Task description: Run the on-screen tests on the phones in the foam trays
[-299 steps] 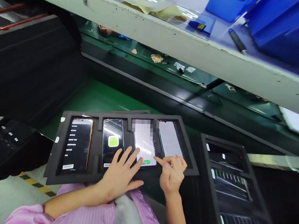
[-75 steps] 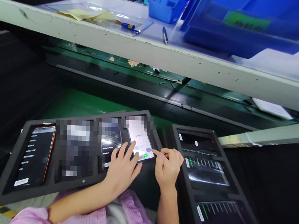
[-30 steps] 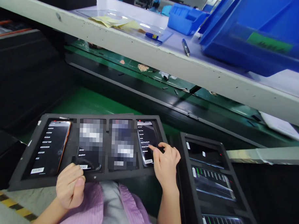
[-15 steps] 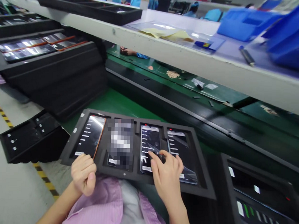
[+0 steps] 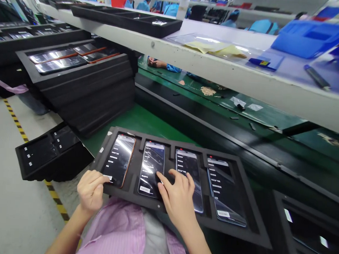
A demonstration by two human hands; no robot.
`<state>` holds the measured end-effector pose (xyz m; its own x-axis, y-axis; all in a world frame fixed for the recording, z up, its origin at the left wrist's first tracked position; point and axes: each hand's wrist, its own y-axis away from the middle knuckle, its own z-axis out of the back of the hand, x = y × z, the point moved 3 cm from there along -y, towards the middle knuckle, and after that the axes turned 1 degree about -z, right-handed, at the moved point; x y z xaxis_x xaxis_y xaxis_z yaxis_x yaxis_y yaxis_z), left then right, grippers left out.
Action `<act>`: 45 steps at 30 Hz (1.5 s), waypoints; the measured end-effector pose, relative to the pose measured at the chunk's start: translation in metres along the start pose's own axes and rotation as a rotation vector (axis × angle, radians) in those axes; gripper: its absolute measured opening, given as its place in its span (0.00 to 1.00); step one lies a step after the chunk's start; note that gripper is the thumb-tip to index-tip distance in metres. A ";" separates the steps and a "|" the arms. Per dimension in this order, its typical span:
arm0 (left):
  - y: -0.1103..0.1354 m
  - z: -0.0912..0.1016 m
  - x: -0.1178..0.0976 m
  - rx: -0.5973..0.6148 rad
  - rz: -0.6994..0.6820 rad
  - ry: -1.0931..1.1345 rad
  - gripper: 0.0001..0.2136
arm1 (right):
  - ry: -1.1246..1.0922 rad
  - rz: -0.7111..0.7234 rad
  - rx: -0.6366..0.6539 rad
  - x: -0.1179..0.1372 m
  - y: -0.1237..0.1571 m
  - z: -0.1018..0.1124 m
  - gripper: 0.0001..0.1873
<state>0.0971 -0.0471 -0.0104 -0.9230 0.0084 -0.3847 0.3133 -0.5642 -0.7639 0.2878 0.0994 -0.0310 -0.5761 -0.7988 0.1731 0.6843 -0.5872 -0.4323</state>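
Plainly, four phones lie face up in a black tray (image 5: 255,215) across the lower middle of the frame, each in its own compartment, dark screens lit with pale menu lines. From where I stand, the leftmost phone (image 5: 119,158) shows a bright orange edge; the second phone (image 5: 152,159) carries its menu in Latin letters; the third phone (image 5: 197,180) is partly covered; the rightmost phone (image 5: 225,192) has a bluish edge and a white label low down. Glare streaks the glass. The right hand (image 5: 179,197), half open and gripping nothing, points its index finger at the second screen, contact unclear. The left hand (image 5: 91,191) is curled, forefinger out by the orange-edged phone's label; I can't see inside it.
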 end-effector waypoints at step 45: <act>-0.035 -0.041 0.089 0.617 0.475 0.077 0.24 | 0.311 -0.369 0.024 -0.032 -0.033 -0.003 0.26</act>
<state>0.0135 0.0075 -0.0393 -0.6959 -0.3040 -0.6506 0.4691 -0.8784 -0.0913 0.2825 0.1445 -0.0251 -0.8862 -0.4617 0.0370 0.4169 -0.8300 -0.3706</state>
